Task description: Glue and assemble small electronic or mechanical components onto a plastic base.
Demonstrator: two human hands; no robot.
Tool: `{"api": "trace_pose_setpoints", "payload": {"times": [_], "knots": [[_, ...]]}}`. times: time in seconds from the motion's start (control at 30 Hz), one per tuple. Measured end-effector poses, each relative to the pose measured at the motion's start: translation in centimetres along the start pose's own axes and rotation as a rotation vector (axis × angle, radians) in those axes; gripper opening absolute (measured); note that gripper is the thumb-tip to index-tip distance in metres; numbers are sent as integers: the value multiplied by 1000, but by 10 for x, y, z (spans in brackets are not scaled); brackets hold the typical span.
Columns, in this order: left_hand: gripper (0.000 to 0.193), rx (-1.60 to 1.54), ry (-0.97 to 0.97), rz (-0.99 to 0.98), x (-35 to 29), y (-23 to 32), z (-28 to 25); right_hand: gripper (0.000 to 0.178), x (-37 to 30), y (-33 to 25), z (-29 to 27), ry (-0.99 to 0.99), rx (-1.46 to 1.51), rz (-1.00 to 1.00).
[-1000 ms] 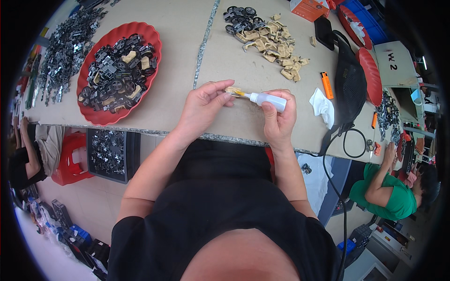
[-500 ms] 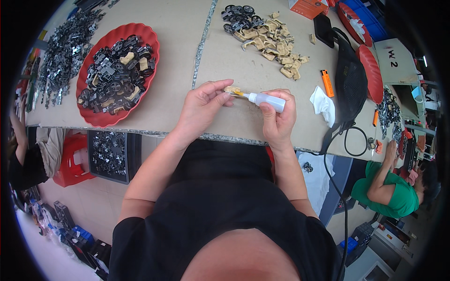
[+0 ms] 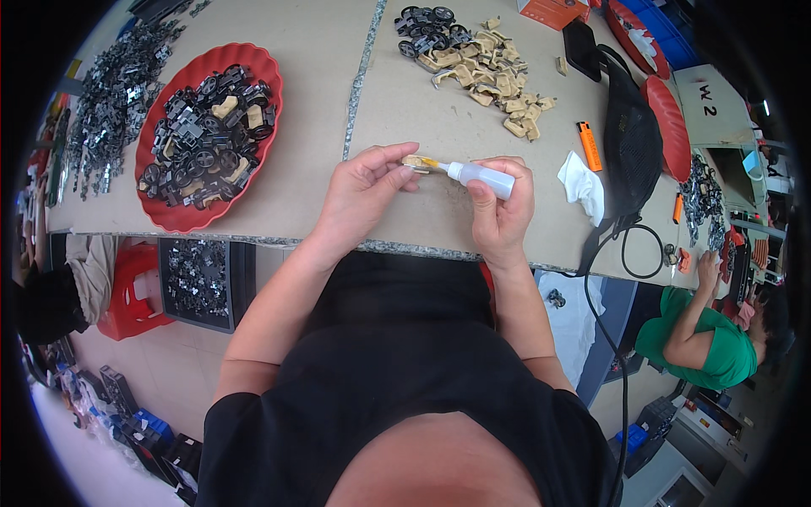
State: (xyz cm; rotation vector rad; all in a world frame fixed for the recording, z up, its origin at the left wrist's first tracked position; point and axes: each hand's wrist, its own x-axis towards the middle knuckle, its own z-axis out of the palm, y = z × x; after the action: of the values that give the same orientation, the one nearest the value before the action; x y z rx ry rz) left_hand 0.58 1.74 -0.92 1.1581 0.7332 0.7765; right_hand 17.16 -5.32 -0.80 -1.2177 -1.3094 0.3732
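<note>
My left hand (image 3: 361,193) is closed, its thumb and fingers pinching a small tan plastic part (image 3: 413,160) above the table. My right hand (image 3: 507,221) wraps round a small translucent white squeeze bottle (image 3: 483,178). The bottle lies almost level, with its yellowish narrow tip pointing left at the tan part. Whether tip and part touch is too small to tell. Beyond my hands lies a pile of loose tan plastic parts (image 3: 498,76), with several black wheeled toy chassis (image 3: 427,29) at its left end.
To the left, a red scalloped tray (image 3: 272,127) holds wheeled chassis, some with tan parts. Dark metallic pieces (image 3: 110,110) are heaped past it. On the right are an orange lighter (image 3: 590,148), white tissue (image 3: 581,188), a black bag (image 3: 632,139) and its cord. Someone in green (image 3: 705,346) sits farther right.
The tan part has turned slightly in my left fingers, and the bottle's tip has shifted a little. Both hands stay in nearly the same place.
</note>
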Motion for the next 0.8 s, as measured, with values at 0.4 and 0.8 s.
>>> {"api": "trace_pose_setpoints", "payload": {"times": [0.4,0.8], "knots": [[30,-28,13,-9,1,-1,-2,25,1,-1,-1,13,-30,3],[28,-91,-7,-33,2,3,-3,20,1,-3,-4,167,441,289]]}}
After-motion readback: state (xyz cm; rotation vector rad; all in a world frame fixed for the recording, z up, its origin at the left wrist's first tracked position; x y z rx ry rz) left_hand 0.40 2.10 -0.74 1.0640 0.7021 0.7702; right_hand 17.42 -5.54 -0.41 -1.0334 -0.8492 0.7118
